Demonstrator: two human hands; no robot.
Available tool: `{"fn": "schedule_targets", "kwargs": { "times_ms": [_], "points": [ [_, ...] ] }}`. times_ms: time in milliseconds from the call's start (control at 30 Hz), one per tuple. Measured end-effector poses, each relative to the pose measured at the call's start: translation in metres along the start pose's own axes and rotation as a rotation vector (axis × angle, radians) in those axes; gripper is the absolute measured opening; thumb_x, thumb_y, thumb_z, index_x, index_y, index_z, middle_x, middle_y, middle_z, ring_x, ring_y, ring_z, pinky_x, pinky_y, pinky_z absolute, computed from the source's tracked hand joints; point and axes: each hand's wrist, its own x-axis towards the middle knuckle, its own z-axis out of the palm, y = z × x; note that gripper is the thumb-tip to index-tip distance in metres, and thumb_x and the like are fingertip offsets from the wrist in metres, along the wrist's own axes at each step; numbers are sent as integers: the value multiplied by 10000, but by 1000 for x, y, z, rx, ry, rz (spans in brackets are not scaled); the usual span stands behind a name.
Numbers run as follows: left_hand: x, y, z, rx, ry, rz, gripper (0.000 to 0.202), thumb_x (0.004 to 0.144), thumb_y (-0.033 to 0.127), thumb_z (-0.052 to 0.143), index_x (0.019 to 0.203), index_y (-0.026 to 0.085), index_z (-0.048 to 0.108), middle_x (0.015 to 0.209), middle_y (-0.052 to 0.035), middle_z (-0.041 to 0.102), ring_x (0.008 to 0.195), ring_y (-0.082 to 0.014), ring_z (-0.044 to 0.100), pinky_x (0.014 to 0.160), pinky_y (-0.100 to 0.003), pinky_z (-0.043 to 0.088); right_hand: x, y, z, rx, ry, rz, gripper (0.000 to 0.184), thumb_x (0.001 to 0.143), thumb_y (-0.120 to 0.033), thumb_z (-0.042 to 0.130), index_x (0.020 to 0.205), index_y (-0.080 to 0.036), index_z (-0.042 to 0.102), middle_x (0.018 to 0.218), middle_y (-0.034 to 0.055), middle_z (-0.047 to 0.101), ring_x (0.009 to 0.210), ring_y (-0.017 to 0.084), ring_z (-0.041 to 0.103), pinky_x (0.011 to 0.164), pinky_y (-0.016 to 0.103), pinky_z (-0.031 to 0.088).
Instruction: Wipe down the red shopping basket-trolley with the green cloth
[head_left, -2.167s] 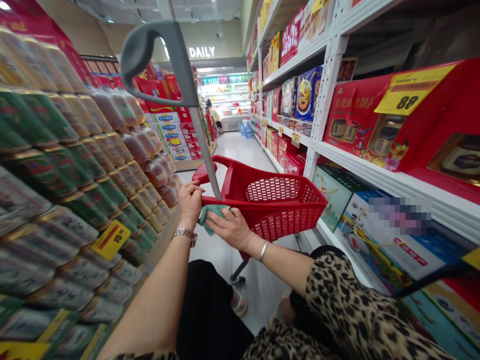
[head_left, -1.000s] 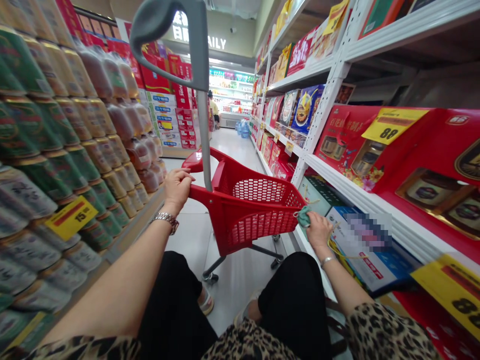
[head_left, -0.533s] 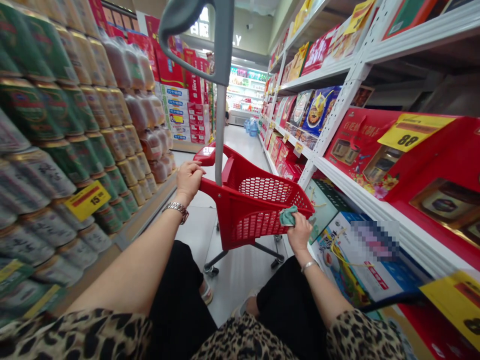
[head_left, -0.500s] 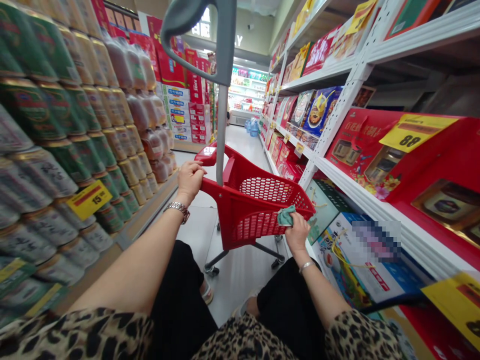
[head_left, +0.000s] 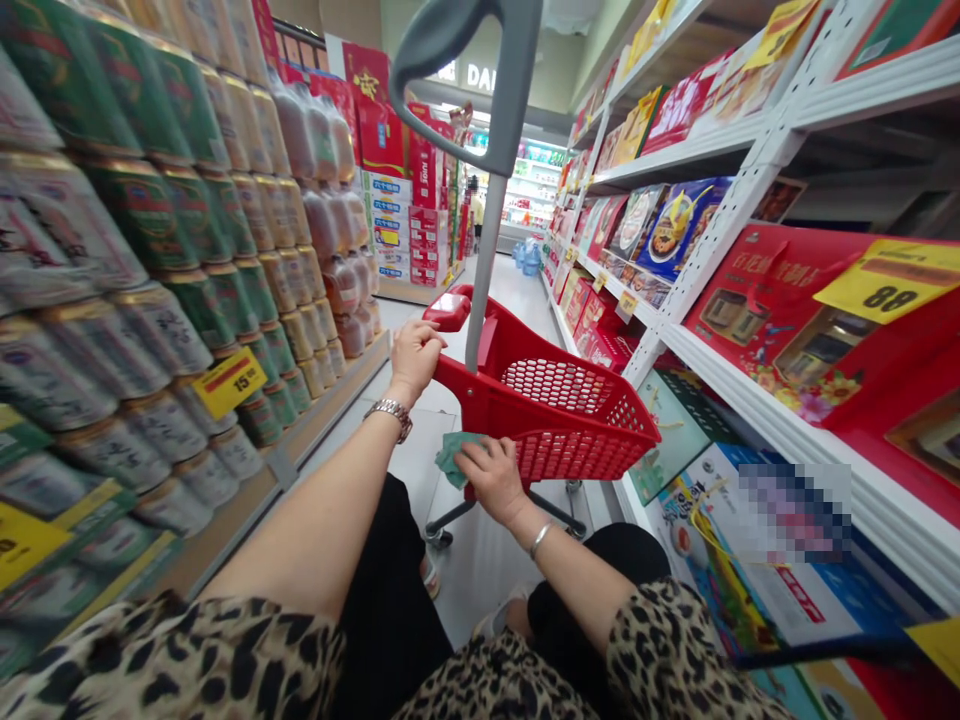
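A red plastic shopping cart (head_left: 555, 385) with perforated sides stands in front of my legs. My left hand (head_left: 417, 358) is closed around the red rim at its left end, beside the grey pole (head_left: 489, 265) that rises to a grey loop handle (head_left: 510, 85). In my right hand (head_left: 491, 475) is a green cloth (head_left: 456, 456), pressed against the lower left corner of the cart's near side. The palm side of both hands is hidden.
Stacked beer cans (head_left: 217, 280) line the left side. White shelves (head_left: 712, 180) with boxed goods run along the right, gift boxes (head_left: 787, 540) below them. The floor aisle (head_left: 502, 285) leads back towards blue water bottles (head_left: 531, 258).
My right hand has moved the cloth leftward along the cart's side, from near its right end to the left corner. My left hand keeps its hold, and the view has turned slightly left.
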Motion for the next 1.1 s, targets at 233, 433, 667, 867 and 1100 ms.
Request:
{"fn": "schedule_targets", "kwargs": {
  "times_ms": [233, 433, 667, 867, 1100],
  "points": [
    [0, -5, -7, 13, -14, 8, 211, 731, 163, 549, 582, 246, 673, 1042, -28, 759, 1104, -251, 663, 1106, -438, 437, -15, 12, 0, -111, -3, -72, 132, 1036, -243, 614, 1093, -274, 729, 1177, 10, 755, 1087, 222, 516, 904, 388, 265],
    [4, -12, -10, 4, 8, 27, 201, 729, 165, 557, 584, 248, 668, 1017, -25, 761, 1097, -250, 662, 1099, -420, 445, -51, 60, -25, -193, -63, 16, 248, 1013, -178, 601, 1169, -308, 744, 1204, 31, 748, 1108, 219, 523, 908, 373, 269],
    [4, -9, -7, 36, 3, 29, 194, 741, 177, 563, 605, 240, 686, 1029, -32, 766, 1095, -252, 662, 1094, -422, 449, -96, 118, -69, -321, -61, 192, 344, 912, -58, 605, 1105, -287, 775, 1192, 43, 763, 1105, 244, 521, 898, 372, 284],
    [3, -5, -6, 38, 8, 14, 202, 739, 178, 557, 600, 238, 690, 1049, -44, 770, 1110, -264, 669, 1098, -437, 451, -142, 162, -107, -451, -74, 646, 394, 846, -24, 567, 1098, -244, 774, 1212, 74, 748, 1041, 250, 544, 870, 370, 287],
    [2, -2, -7, 29, 2, 1, 203, 735, 181, 556, 581, 245, 671, 1051, -37, 772, 1127, -269, 670, 1113, -444, 439, -156, 187, -135, -540, 35, 1122, 378, 862, -69, 503, 1125, -207, 738, 1210, 103, 718, 993, 264, 572, 796, 359, 277]
  ]
}}
